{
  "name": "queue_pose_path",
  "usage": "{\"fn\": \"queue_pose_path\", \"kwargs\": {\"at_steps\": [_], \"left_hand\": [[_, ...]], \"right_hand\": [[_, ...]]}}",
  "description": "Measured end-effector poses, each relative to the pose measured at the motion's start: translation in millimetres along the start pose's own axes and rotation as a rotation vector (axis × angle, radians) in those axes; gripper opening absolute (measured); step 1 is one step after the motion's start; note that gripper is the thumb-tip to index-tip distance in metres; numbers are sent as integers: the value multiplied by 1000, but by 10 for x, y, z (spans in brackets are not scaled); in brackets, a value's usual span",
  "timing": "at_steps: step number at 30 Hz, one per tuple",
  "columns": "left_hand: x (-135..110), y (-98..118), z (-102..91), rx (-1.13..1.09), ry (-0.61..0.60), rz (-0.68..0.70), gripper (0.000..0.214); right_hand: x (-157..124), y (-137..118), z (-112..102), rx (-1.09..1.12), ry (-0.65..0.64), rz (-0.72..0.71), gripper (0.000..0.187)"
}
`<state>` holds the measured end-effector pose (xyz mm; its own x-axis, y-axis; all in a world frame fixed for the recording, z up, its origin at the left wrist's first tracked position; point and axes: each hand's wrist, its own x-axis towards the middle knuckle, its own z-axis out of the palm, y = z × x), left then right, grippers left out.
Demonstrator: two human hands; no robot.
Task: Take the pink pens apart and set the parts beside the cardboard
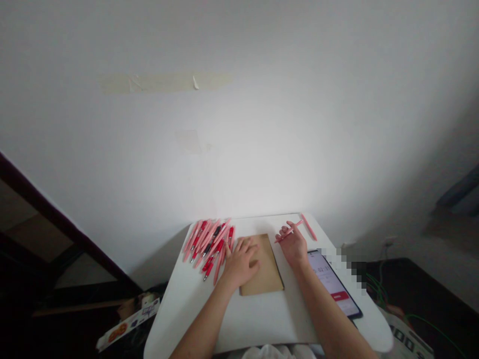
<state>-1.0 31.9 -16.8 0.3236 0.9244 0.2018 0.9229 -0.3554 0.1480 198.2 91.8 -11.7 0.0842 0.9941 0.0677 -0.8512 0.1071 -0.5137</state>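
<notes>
My left hand [242, 260] rests with spread fingers on the upper left part of a brown-covered notebook [267, 274]. Just left of that hand, a heap of pens [204, 242] lies on the table, mostly pink with some red and black ones. My right hand [294, 245] is turned palm up beyond the notebook's right edge, its fingers curled around a pink pen [295, 227]. Close to the right hand, another pink pen [309, 227] lies alone near the table's back right corner.
A phone [337, 284] with a lit timer screen lies at the right, partly under my right forearm. The small white table [187, 319] stands against a pale wall [243, 124]. Green cables [379, 289] hang beyond its right edge, and a printed box or sheet [129, 324] lies low at the left.
</notes>
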Motion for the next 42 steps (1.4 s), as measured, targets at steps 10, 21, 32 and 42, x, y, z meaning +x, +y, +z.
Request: {"fn": "queue_pose_path", "kwargs": {"at_steps": [10,21,32,42], "left_hand": [[-1,-3,-7,-44,-5,-4,46],[1,10,-20,-16,-21,-9,46],[-2,10,-18,-24,-21,-13,47],[-5,5,2,-4,-22,-3,46]], "right_hand": [[-82,-70,58,-212,-38,11,57],[-66,-67,46,-181,-27,-4,62],[17,-3,-30,-231,-1,-36,52],[157,13,-39,-609,204,-79,36]]}}
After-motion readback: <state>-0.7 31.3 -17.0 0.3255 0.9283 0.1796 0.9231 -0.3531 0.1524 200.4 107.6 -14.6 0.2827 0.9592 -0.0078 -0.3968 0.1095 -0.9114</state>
